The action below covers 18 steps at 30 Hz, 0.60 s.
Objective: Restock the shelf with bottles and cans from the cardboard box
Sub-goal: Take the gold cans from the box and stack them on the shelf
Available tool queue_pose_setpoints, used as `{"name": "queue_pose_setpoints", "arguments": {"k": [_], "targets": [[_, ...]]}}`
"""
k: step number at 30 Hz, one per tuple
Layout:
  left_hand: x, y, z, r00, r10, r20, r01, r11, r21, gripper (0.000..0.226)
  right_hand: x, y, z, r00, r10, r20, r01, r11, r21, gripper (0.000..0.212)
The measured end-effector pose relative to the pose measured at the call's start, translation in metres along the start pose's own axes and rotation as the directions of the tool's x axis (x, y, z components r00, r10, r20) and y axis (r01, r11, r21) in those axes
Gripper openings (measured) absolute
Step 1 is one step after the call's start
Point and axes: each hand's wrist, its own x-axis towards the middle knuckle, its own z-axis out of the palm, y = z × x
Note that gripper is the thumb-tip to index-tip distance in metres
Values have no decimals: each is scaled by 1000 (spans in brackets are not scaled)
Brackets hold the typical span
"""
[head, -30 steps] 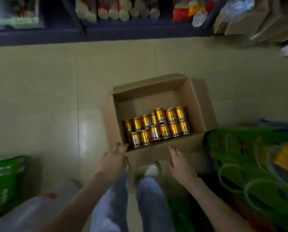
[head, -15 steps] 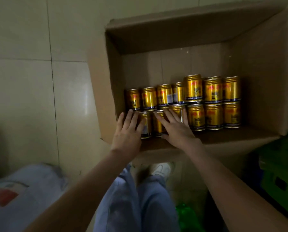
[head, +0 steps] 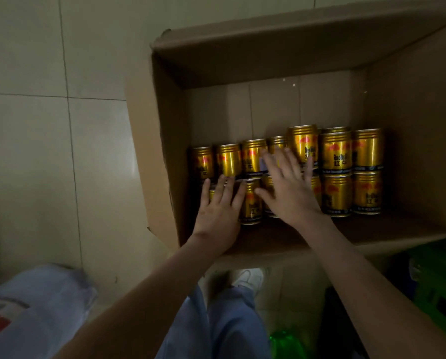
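An open cardboard box (head: 162, 141) sits on the tiled floor in front of me. Several gold cans (head: 336, 151) stand in two rows against its near side. My left hand (head: 220, 207) reaches into the box with straight fingers, over the cans at the left end of the near row. My right hand (head: 289, 187) is spread flat with fingers apart over the middle cans, covering parts of both rows. Neither hand grips a can. The shelf is out of view.
Pale floor tiles (head: 35, 125) lie to the left of the box. A whitish plastic bag (head: 22, 312) sits at the lower left. Green packaging (head: 434, 281) lies at the lower right. My legs in blue jeans and a white shoe (head: 247, 278) are below the box.
The view dropped down close to the box. Both hands left the near box edge and reached inside over the cans; the right hand has since slid farther, over the back row.
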Motion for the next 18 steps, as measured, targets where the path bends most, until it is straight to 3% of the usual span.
{"name": "queue_pose_setpoints", "arguments": {"k": [2, 6, 8, 11, 14, 18], "targets": [[13, 8, 8, 997, 69, 27, -70, 997, 27, 88, 7, 19, -6, 992, 106, -73, -107, 994, -12, 88], [36, 12, 13, 992, 109, 67, -117, 986, 122, 110, 24, 47, -12, 983, 184, 17, -184, 983, -3, 101], [42, 12, 9, 989, 128, 75, -138, 980, 143, 113, 31, 51, -14, 982, 187, 36, -188, 981, 42, 93], [46, 10, -1, 994, 101, 42, -103, 994, 38, 116, 41, 44, -13, 970, 244, -9, -243, 968, 63, 83], [49, 8, -13, 998, 59, -14, -59, 997, -47, 116, 50, 27, -4, 948, 312, -62, -313, 950, -3, 98], [49, 5, -31, 995, 21, -100, -28, 997, -67, 110, 54, 18, -2, 939, 328, -107, -323, 945, 59, 103]]}}
